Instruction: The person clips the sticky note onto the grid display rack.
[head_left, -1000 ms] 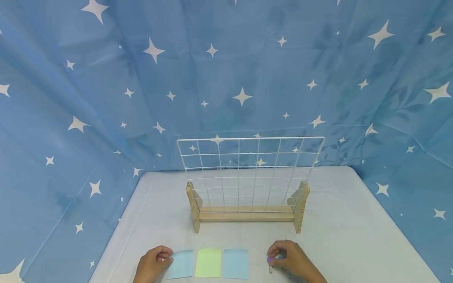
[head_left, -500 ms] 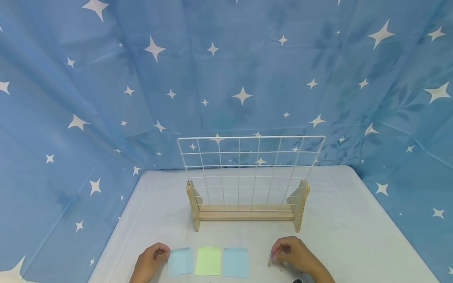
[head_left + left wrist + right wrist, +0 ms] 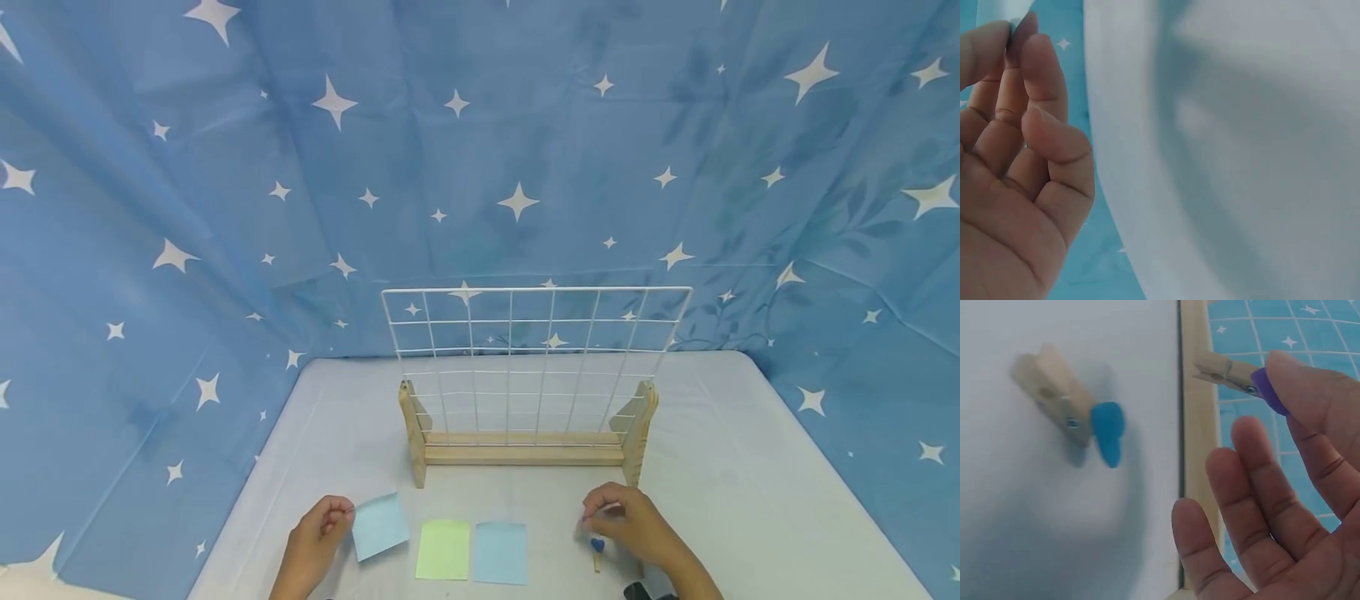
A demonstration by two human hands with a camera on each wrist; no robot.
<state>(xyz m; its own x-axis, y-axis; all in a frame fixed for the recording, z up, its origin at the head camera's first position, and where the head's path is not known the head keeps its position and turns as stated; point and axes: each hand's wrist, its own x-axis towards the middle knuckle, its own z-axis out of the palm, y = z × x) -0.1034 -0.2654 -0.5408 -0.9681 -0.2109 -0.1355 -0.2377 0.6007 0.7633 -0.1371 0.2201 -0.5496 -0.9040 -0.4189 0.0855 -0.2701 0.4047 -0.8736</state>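
Note:
My left hand (image 3: 315,537) pinches the edge of a light blue sticky note (image 3: 380,527), which hangs tilted over the table's front left. In the left wrist view, thumb and finger meet on a corner of it, with most of the note outside that view. Between thumb and forefinger, my right hand (image 3: 626,521) grips a small wooden clothespin (image 3: 1215,367) by its purple end, its other fingers extended. Below that hand lies a second wooden clothespin (image 3: 1054,394) with a blue heart (image 3: 597,545) on it.
A green sticky note (image 3: 442,550) and another blue sticky note (image 3: 500,553) lie side by side between the hands. Behind them stands a white wire grid (image 3: 539,320) in a wooden base (image 3: 525,456). A blue star-patterned curtain (image 3: 480,150) surrounds the white table (image 3: 720,433).
The left hand has lifted its blue note and tilted it. The right hand has picked up the purple clothespin and moved slightly forward, leaving the blue-heart clothespin uncovered.

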